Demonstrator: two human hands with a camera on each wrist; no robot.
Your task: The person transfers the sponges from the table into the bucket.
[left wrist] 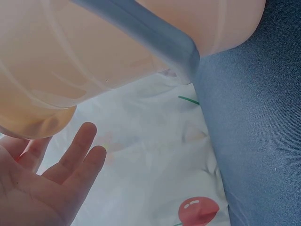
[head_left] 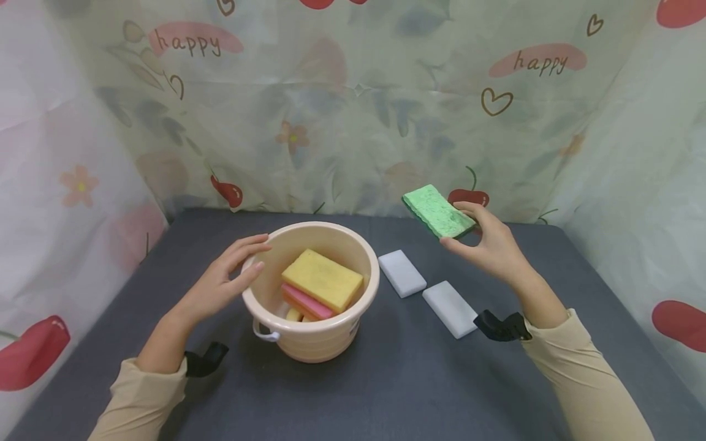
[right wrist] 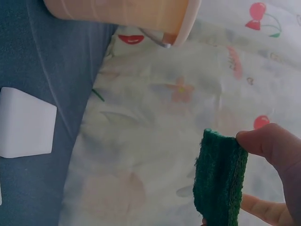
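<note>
A green sponge [head_left: 439,211] is pinched between the thumb and fingers of my right hand [head_left: 491,242], raised above the table to the right of the bucket. Its darker green scouring side [right wrist: 218,176] shows in the right wrist view. At the left rim of the cream bucket [head_left: 317,340] is my left hand [head_left: 226,278], its fingers spread and relaxed. Inside the bucket a yellow sponge [head_left: 322,278] lies on top of a pink sponge [head_left: 309,301], with more pieces partly hidden beneath.
Two white sponge blocks, a nearer one [head_left: 451,309] and a farther one [head_left: 402,273], lie on the dark table [head_left: 397,392] right of the bucket. The bucket's handle [head_left: 266,332] hangs at its left front. Printed curtains [head_left: 358,141] enclose the table's back and sides.
</note>
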